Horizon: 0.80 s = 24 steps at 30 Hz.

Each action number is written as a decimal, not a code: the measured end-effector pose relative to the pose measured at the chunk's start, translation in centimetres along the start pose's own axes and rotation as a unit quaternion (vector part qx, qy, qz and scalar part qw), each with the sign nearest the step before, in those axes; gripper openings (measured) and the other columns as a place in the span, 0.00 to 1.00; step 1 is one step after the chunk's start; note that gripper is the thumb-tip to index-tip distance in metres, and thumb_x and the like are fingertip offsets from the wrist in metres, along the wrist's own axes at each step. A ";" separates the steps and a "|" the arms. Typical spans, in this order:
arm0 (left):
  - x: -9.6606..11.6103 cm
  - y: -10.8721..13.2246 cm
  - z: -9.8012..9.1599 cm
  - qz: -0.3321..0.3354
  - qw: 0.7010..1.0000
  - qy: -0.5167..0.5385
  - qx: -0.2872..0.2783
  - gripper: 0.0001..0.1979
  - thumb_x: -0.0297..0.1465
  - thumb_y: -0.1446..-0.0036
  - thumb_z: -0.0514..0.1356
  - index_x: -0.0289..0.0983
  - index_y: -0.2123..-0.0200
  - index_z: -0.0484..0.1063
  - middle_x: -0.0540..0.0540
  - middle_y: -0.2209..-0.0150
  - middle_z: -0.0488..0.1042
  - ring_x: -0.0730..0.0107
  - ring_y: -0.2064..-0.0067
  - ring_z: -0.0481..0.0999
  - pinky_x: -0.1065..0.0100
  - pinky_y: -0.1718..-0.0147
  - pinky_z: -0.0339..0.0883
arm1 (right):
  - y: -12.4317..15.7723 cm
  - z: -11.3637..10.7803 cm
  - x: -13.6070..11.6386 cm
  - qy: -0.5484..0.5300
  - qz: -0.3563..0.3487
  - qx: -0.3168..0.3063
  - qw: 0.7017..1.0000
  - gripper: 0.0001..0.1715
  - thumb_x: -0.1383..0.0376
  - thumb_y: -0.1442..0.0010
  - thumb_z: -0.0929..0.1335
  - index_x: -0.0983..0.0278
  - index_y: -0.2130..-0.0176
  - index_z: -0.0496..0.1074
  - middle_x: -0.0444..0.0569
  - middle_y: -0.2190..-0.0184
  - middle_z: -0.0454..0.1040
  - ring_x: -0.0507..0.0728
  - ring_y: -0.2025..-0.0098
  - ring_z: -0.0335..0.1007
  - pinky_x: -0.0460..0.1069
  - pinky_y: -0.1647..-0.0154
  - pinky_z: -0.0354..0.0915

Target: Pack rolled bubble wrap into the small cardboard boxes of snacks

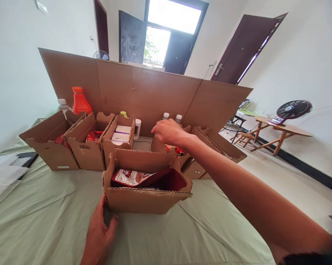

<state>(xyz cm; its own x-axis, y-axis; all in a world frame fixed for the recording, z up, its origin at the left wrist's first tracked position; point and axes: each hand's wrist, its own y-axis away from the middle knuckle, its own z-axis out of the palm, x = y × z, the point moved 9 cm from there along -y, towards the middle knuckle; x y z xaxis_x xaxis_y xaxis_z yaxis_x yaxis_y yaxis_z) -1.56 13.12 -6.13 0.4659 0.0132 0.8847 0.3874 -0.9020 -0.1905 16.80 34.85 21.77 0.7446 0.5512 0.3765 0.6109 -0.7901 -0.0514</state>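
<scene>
L hand [99, 228] by front cardbd box [143, 200], fingers part-open, empty, R hand [170, 132] over rear box [157, 145] twd far edge of table [66, 198], fingers bent, grip unclear

Black fan [292, 109] on a wooden table [295, 131]; farther left, probably a second fan [102, 55].

Right hand [168, 131]: hides part of the rear box [157, 145]
Left hand [101, 228]: forearm [90, 256] cut off at bottom edge
Dark red packet [132, 178]: underside hidden inside the front box [140, 200]
</scene>
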 end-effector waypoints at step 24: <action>-2.3 0.2 0.9 0.024 0.998 -0.029 -0.049 0.32 0.40 0.37 0.57 0.36 0.33 0.56 0.35 0.38 0.72 0.47 0.39 0.74 0.49 0.44 0.71 | -8.9 9.2 -0.9 0.006 0.025 -0.133 0.991 0.20 0.57 0.33 0.70 0.65 0.45 0.72 0.53 0.47 0.74 0.61 0.49 0.74 0.61 0.48 0.71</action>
<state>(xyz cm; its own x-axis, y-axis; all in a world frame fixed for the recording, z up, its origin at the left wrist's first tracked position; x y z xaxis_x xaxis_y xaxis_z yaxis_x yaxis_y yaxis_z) -1.86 13.25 -8.58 0.5280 -0.0098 0.8492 0.2846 -0.9401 -0.1878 13.19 43.89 13.38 0.7686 0.5071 0.3901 0.4792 -0.8603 0.1742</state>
